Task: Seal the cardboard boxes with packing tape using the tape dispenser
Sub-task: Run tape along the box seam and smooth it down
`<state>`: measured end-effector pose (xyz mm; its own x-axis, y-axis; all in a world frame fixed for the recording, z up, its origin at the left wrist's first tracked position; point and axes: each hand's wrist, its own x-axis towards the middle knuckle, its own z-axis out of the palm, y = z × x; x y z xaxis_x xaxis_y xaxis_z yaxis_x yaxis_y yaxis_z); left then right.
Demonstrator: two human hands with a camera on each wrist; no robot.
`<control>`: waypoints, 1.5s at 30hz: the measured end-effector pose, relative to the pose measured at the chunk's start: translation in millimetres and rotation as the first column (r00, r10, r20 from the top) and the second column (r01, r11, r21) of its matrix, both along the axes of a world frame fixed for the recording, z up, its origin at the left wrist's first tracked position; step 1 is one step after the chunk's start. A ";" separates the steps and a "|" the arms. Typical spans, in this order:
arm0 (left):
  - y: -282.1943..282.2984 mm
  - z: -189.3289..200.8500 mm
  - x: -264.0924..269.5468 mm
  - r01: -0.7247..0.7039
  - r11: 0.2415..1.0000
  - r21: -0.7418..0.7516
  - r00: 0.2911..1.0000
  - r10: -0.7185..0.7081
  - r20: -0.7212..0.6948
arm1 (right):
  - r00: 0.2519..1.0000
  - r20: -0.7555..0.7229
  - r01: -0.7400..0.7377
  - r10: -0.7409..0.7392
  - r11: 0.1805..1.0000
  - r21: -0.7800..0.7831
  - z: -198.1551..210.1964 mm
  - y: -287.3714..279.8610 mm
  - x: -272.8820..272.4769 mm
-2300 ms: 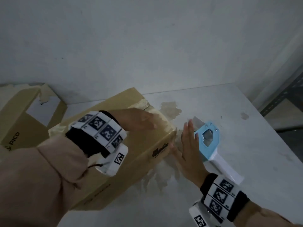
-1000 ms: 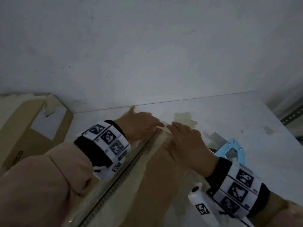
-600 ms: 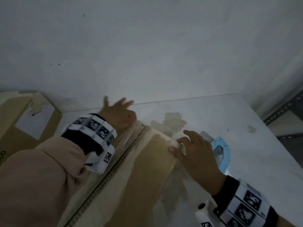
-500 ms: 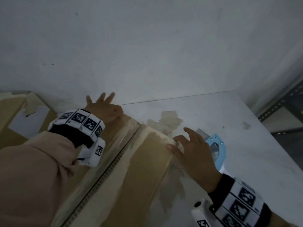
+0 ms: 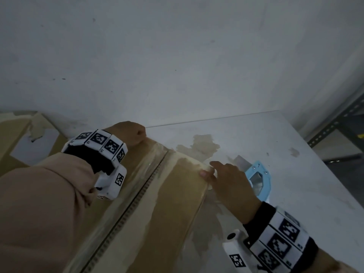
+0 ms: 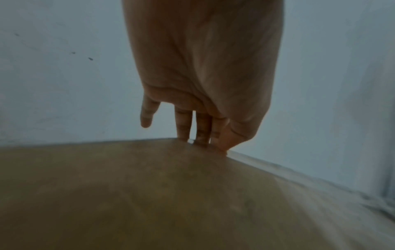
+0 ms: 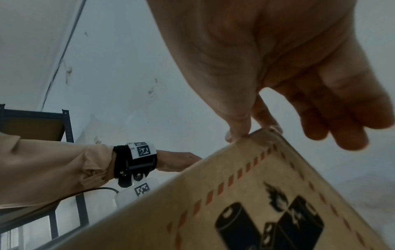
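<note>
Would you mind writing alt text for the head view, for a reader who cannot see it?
Both hands hold a taped box on a table: the left hand at its far end, the right hand on its right corner. A blue tape dispenser lies behind the right hand.

In the head view the left hand (image 5: pixel 128 134) bends over the far edge of the cardboard box (image 5: pixel 177 194), so its fingers are out of sight there. The right hand (image 5: pixel 230 186) covers part of the blue tape dispenser (image 5: pixel 262 180), hiding its handle. The box runs off the bottom edge, and the left wrist view is blurred.
</note>
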<state>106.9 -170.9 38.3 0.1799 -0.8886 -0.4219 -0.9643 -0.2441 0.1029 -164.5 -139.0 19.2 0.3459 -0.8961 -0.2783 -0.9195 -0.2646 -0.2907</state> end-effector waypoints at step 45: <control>12.0 3.5 13.7 -0.142 0.989 0.044 0.990 0.141 0.027 | 0.898 0.438 0.005 -0.042 0.996 0.085 -18.4 0.0 -8.3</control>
<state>120.6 -158.9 41.7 0.3129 -0.8334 -0.4556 -0.9217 -0.3822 0.0660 -172.7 -139.0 0.8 0.4288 -0.8867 -0.1732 -0.6987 -0.2040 -0.6857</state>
